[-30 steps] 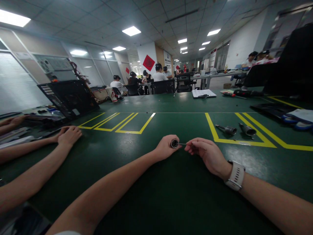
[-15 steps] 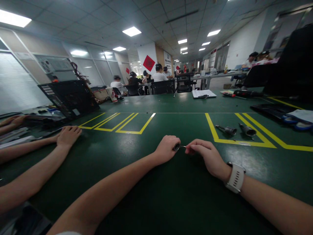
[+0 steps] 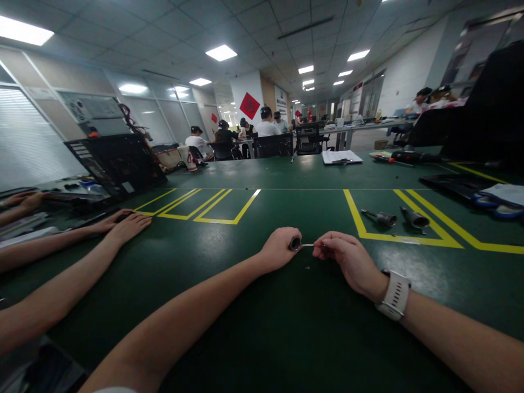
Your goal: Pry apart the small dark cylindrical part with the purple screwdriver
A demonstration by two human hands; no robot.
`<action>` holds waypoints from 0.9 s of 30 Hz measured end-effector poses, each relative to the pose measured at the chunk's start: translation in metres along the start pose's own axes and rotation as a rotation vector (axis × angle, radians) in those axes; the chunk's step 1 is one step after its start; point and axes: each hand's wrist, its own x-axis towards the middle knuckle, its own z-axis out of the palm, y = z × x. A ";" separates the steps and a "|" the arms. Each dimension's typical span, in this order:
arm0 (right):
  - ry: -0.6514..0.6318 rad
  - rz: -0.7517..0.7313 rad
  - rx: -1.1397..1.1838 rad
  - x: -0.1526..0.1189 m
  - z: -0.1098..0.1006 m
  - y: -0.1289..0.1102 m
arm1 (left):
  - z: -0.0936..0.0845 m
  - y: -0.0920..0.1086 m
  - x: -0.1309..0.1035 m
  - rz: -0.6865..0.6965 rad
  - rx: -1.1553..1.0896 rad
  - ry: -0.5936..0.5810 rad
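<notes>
The left hand [image 3: 280, 250] and right hand [image 3: 346, 256] face each other over the near middle of the tabletop [image 3: 278, 338]. A hollow cylindrical part [image 3: 294, 243] sits in the left fist, at its right side; a thin rod [image 3: 308, 245] spans the gap between that fist and the right fingertips. A wristwatch [image 3: 394, 295] circles the right wrist. Farther forward and right, two flared parts [image 3: 415, 218] lie side by side within a tape outline [image 3: 354, 214]. Forward and left run tape strips [image 3: 248, 206], with a co-worker's hand [image 3: 133, 225] at their left end. Near the table's back, papers [image 3: 339, 156] lie left of a screwdriver [image 3: 383, 159]. Seated people [image 3: 267, 128] are behind the table.
</notes>
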 end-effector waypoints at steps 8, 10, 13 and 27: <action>0.141 -0.096 0.040 0.004 -0.004 0.002 | 0.001 -0.003 0.002 -0.193 -0.074 0.032; 0.173 -0.133 0.022 0.003 -0.005 0.003 | 0.000 -0.002 0.002 -0.226 -0.099 0.055; 0.205 -0.200 -0.014 0.002 -0.006 0.005 | -0.001 0.000 0.001 -0.240 -0.117 0.065; -0.099 -0.343 -0.556 -0.010 0.002 -0.003 | -0.001 0.003 0.001 -0.002 -0.113 -0.008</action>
